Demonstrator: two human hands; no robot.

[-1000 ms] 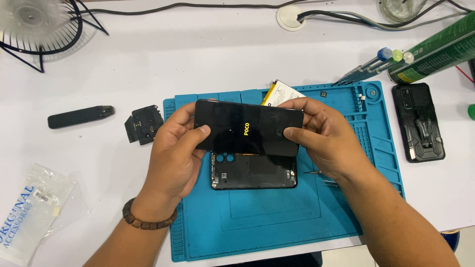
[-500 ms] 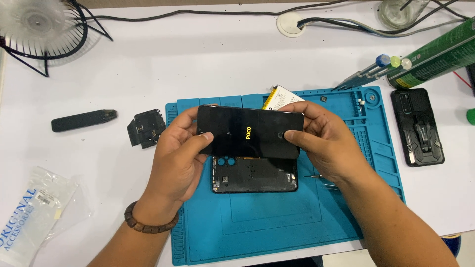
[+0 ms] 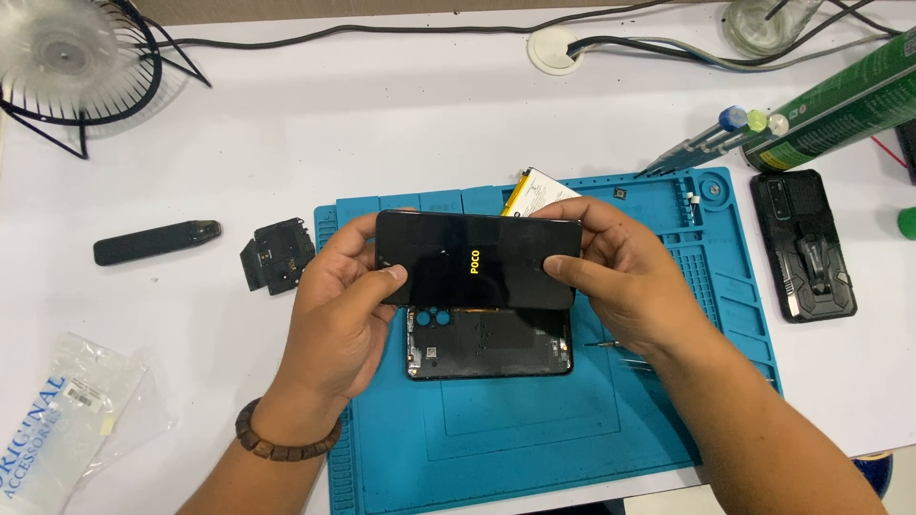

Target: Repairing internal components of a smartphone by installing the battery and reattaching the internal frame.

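View from above of a white tabletop (image 3: 429, 133) with a blue repair mat (image 3: 534, 448) on it. Two bare hands hold a black phone back cover (image 3: 477, 259) level above the mat, its long side running left to right. The left hand (image 3: 339, 315) grips the cover's left end, thumb on top and fingers (image 3: 358, 229) curled behind the far edge. The right hand (image 3: 625, 277) grips the right end the same way, thumb pressed on the top face. Directly under the cover, on the mat, lies an opened black phone body (image 3: 491, 348), partly hidden by the cover. A white and yellow battery (image 3: 536, 189) peeks out behind the cover. Well to the right lies a rugged black phone case (image 3: 803, 246); to the left, a small black part (image 3: 277, 255) and a black bar-shaped tool (image 3: 156, 242).
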